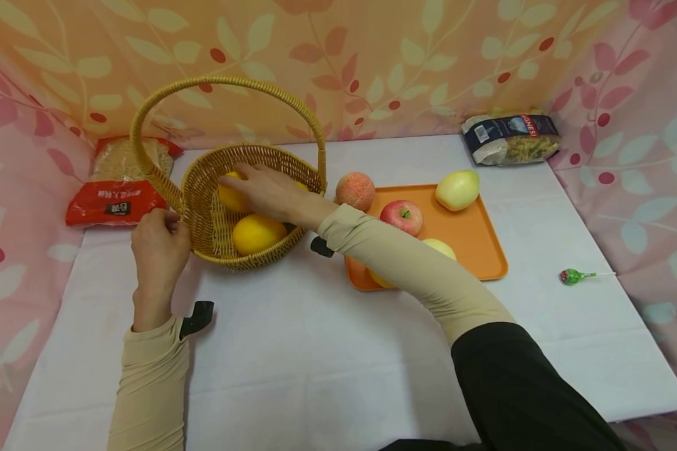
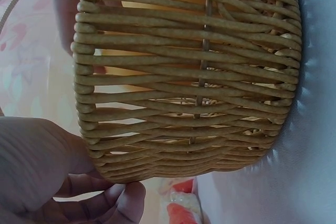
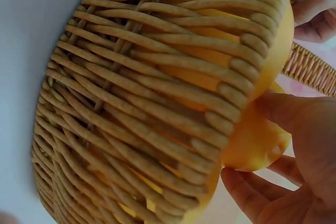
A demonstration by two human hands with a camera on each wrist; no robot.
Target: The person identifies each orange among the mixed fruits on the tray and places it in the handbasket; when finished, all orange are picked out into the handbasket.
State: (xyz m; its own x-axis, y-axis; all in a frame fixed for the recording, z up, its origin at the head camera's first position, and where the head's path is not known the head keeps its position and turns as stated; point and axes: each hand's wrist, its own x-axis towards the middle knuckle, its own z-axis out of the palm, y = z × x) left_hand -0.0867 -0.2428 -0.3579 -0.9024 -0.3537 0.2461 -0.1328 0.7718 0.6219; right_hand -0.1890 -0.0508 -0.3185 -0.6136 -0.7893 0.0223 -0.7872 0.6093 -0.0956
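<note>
A woven wicker basket (image 1: 199, 216) with a tall arched handle stands at the left of the table. My left hand (image 1: 160, 250) pinches its left rim near the foot of the handle; in the left wrist view, thumb and fingers meet at the rim. Reaching across into the basket, my right hand (image 1: 276, 194) grips a smooth yellow fruit (image 1: 231, 195). The right wrist view has that fruit (image 3: 257, 140) between thumb and fingers, just above the rim. Another yellow fruit (image 1: 258, 234) lies in the front of the basket. More yellow peeks out behind my right wrist.
An orange tray (image 1: 462, 244) holds a red apple (image 1: 402, 216), a pale yellow-green fruit (image 1: 458, 190) and others partly under my sleeve. A peach (image 1: 355, 191) sits at its corner. A red bag (image 1: 118, 200), a pasta bag (image 1: 510, 139) and a lollipop (image 1: 570, 276) lie around.
</note>
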